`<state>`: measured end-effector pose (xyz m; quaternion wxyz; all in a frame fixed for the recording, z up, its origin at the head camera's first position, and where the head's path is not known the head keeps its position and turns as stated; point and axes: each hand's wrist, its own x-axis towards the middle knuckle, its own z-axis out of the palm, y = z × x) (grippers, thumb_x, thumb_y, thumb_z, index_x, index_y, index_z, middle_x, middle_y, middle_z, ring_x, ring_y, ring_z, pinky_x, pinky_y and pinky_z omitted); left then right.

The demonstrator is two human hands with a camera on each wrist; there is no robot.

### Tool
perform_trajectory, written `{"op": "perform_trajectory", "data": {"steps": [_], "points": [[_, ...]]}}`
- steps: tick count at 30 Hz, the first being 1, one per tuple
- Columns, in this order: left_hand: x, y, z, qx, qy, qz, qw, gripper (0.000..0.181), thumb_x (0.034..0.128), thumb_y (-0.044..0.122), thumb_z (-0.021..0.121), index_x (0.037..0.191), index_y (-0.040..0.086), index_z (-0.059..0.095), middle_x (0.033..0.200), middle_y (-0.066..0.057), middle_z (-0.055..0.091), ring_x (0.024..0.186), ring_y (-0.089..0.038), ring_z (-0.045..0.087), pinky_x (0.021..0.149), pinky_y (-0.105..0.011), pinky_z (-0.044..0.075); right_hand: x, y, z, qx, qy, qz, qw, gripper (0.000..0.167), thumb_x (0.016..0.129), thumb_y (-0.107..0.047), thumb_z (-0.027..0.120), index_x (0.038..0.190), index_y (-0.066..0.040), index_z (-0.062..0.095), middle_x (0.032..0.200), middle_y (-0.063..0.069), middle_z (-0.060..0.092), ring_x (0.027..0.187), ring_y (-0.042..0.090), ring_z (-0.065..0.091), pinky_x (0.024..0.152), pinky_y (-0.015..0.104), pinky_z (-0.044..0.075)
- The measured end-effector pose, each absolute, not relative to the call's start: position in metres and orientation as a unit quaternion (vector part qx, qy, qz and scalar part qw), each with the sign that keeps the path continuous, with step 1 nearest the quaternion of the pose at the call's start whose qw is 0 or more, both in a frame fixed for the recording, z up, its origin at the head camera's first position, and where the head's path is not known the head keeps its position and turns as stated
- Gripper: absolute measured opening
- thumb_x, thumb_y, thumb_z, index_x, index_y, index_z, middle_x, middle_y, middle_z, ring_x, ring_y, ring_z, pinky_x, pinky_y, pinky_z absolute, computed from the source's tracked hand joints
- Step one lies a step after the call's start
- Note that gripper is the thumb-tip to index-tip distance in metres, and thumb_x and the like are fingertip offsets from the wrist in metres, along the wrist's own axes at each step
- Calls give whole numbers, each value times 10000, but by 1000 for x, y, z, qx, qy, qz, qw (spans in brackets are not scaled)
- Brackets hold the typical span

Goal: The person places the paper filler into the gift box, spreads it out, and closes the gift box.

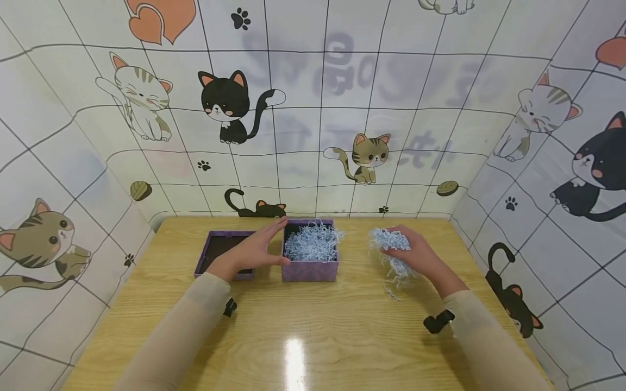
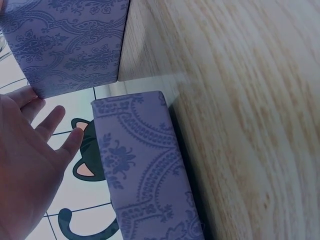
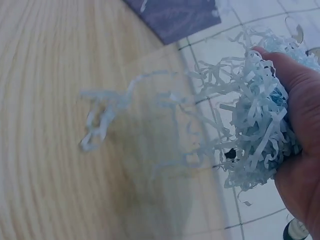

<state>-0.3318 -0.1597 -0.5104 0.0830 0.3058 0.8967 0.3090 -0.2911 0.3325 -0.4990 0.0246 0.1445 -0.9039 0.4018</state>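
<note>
A purple patterned box (image 1: 309, 271) stands at the table's middle, filled with light blue shredded paper (image 1: 313, 243). The left hand (image 1: 251, 251) touches its left side, thumb near the front corner and fingers at the back corner; the left wrist view shows this hand (image 2: 30, 160) with spread fingers at the box (image 2: 70, 50). To the right of the box, the right hand (image 1: 415, 251) grips a clump of shredded paper (image 1: 391, 239), with strands hanging down. In the right wrist view the clump (image 3: 262, 120) bulges from the hand (image 3: 302, 125).
The purple lid (image 1: 210, 255) with a dark inside lies left of the box, partly behind the left forearm. A loose paper strand (image 1: 392, 294) is below the right hand. The wooden table (image 1: 264, 336) meets walls covered with a cat-print sheet (image 1: 303, 130).
</note>
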Motion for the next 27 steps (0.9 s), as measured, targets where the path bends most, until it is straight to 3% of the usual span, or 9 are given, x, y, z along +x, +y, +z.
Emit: {"op": "perform_trajectory", "data": {"steps": [9,13,20,27], "points": [[-330,-160,-508,313,895,308,80,1220,895,750,803,1798,322,102,1868,4,87,1697,-313,136,1294,-678,251,-291,299,-462,186,-894,403,59,523,964,-230,906,1433,-106,710,1428,150,672,1389,443,584,1154,716,419],[-331,-159,-509,311,895,309,80,1224,891,756,803,1798,319,107,1866,27,85,1697,-306,140,1295,-673,252,-293,284,-443,198,-889,409,61,512,971,-224,899,1437,-122,714,1475,159,652,1413,435,574,1160,703,426],[-332,-160,-509,315,893,312,78,1236,891,745,810,1803,266,128,1865,15,89,1698,-319,139,1293,-683,246,-304,256,-417,246,-869,422,77,485,957,-188,911,1407,-168,732,1338,14,700,1292,278,642,1102,613,493],[-332,-159,-509,317,891,317,76,1231,896,731,816,1803,241,145,1864,-4,95,1696,-337,143,1280,-705,257,-314,223,-396,285,-858,422,74,520,965,-118,892,1449,-106,702,1386,89,672,1377,340,590,1166,648,436]]}}
